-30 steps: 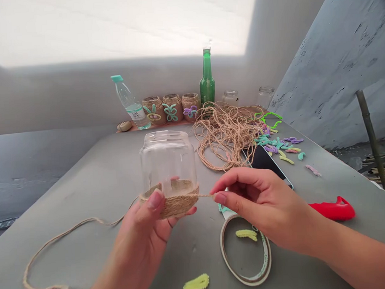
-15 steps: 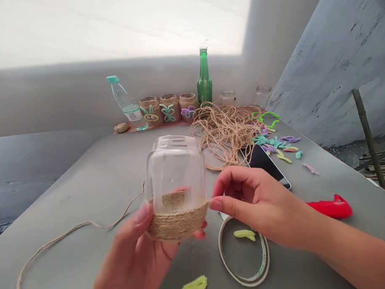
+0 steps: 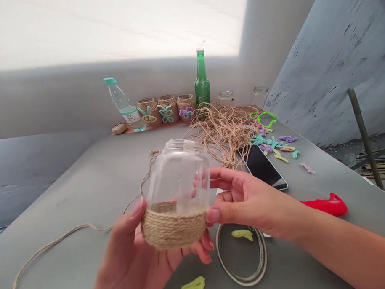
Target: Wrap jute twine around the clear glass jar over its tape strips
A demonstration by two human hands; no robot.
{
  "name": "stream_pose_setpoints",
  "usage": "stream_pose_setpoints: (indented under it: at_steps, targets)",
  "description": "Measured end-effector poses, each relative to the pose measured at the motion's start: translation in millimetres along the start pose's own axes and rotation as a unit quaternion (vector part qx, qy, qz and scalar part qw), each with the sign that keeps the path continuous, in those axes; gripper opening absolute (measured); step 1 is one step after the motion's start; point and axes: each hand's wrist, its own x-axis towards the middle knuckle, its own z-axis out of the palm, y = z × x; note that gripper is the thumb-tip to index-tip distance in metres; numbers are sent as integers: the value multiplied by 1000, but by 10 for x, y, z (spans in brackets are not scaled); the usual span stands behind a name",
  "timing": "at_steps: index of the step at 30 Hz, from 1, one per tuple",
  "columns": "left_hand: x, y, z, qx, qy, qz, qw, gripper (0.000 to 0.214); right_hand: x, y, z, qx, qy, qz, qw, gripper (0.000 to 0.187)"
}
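glass jar [image 3: 181,178]: frame centre, twine band [image 3: 175,229] round lower part | left hand [image 3: 133,250]: clamped round jar's base | right hand [image 3: 245,197]: thumb, fingers astride jar's right side, grip unclear | loose twine [image 3: 87,225]: lower left

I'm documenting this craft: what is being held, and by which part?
A glass jar, by its lower part wrapped in twine, in the left grip. The right grip is at the jar's right side; whether it holds twine is unclear.
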Motion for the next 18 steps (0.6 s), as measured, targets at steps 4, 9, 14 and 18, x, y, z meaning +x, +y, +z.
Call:
stream_pose_setpoints:
  at_steps: [4, 9, 14, 18]
  targets:
    - [23, -69, -66, 77, 143, 77, 984, 53, 15, 48, 20, 29, 21, -40, 999, 55]
    - [-22, -180, -217, 196, 151, 91, 965, 90, -13, 115, 84, -39, 88, -54, 994, 65]
    - [5, -139, -140, 140, 189, 71, 969, 71, -43, 108, 122, -68, 103, -53, 991, 63]
    - [32, -82, -41, 99, 199, 77, 972, 71, -58, 92, 120, -90, 119, -71, 986, 53]
